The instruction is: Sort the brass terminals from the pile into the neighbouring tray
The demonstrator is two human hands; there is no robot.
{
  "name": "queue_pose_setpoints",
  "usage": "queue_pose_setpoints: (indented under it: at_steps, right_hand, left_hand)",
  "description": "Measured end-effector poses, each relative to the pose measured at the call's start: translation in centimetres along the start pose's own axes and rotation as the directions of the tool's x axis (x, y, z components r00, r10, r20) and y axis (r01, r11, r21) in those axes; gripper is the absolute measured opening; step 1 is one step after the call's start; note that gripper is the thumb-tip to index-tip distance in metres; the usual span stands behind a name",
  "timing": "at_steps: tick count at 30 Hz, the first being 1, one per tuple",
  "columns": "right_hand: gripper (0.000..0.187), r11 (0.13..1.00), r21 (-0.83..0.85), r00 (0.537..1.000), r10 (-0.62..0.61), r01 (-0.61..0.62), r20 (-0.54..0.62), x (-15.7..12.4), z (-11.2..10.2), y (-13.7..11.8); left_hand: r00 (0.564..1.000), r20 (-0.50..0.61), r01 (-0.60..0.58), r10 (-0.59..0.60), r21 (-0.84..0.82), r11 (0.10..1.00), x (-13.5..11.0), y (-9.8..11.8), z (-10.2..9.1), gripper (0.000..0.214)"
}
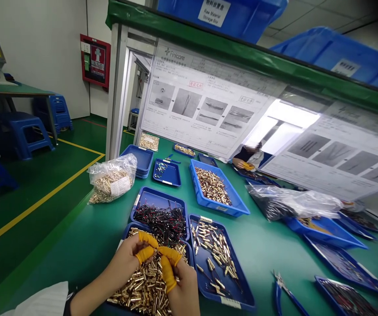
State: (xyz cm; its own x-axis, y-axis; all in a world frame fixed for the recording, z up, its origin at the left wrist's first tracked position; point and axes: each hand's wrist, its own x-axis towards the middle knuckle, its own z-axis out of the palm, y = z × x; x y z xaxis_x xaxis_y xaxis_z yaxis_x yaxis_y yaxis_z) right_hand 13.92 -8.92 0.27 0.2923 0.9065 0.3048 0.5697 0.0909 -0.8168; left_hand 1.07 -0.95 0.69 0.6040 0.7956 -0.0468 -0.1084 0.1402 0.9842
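I'm watching my left hand point(123, 261) and right hand point(182, 285) pinching closed above brass pins point(142, 285) in a blue tray point(125, 232), and I cannot tell whether they grip anything.

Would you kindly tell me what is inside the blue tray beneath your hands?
The blue tray holds a heap of gold-coloured metal pins. Your left hand and right hand hide part of it, and the pins cover the tray's floor.

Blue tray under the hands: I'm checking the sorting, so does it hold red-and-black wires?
No, the blue plastic tray under the left hand and right hand holds loose brass-coloured metal pins, not wires.
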Motion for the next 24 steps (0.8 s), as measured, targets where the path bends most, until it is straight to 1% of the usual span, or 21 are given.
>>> queue_pose_setpoints:
  at_steps: [3, 7, 9, 11, 13, 14, 16, 18, 20, 24]
  right_hand:
    - [0.022, 1.000, -0.007, 1.000, -0.011, 0.010, -0.009, 0.0, 0.0, 0.2]
    - [0.020, 0.999, -0.051, 1.000, -0.010, 0.012, 0.021, 0.0, 0.0, 0.4]
    - [0.019, 1.000, -0.006, 1.000, 0.013, -0.013, 0.017, -0.1, 0.2, 0.6]
    - [0.022, 0.992, 0.115, 0.998, 0.060, -0.058, -0.012, -0.2, 0.5, 0.7]
    - [0.025, 0.969, 0.227, 0.995, 0.104, -0.103, 0.005, -0.3, 0.8, 0.9]
    - [0.024, 0.961, 0.250, 0.993, 0.111, -0.116, 0.036, -0.4, 0.9, 0.9]
    - [0.022, 0.960, 0.246, 0.987, 0.106, -0.132, 0.117, -0.4, 1.0, 1.0]
    - [0.024, 0.960, 0.239, 0.983, 0.112, -0.145, 0.146, -0.4, 0.8, 0.9]
    - [0.026, 0.953, 0.253, 0.980, 0.132, -0.167, 0.148, -0.2, 0.3, 0.8]
    - [0.026, 0.942, 0.280, 0.980, 0.150, -0.183, 0.134, 0.5, -1.0, 0.5]
  left_hand:
    - [1.000, -0.006, 0.001, -0.001, -0.001, 1.000, 0.0, -0.1, -0.1, 0.015]
    - [0.999, 0.001, -0.054, 0.054, 0.041, 0.998, 0.0, -0.3, -0.2, 0.011]
    - [0.997, -0.003, -0.074, 0.074, 0.069, 0.995, -0.1, -0.5, -0.1, 0.011]
    - [0.996, 0.005, -0.091, 0.091, 0.106, 0.990, -0.1, -0.7, -0.1, 0.010]
    - [0.995, 0.050, -0.098, 0.092, 0.138, 0.986, -0.2, -0.9, 0.0, 0.007]
    - [0.993, 0.084, -0.096, 0.085, 0.142, 0.985, -0.2, -1.0, 0.0, 0.005]
    - [0.986, 0.158, -0.080, 0.059, 0.130, 0.988, -0.3, -1.2, 0.1, 0.005]
    - [0.979, 0.197, -0.072, 0.045, 0.130, 0.989, -0.4, -1.3, 0.0, 0.007]
    - [0.981, 0.188, -0.073, 0.048, 0.132, 0.989, -0.3, -1.3, 0.0, 0.008]
    - [0.995, 0.075, -0.070, 0.063, 0.102, 0.992, -0.1, -1.3, -0.1, 0.007]
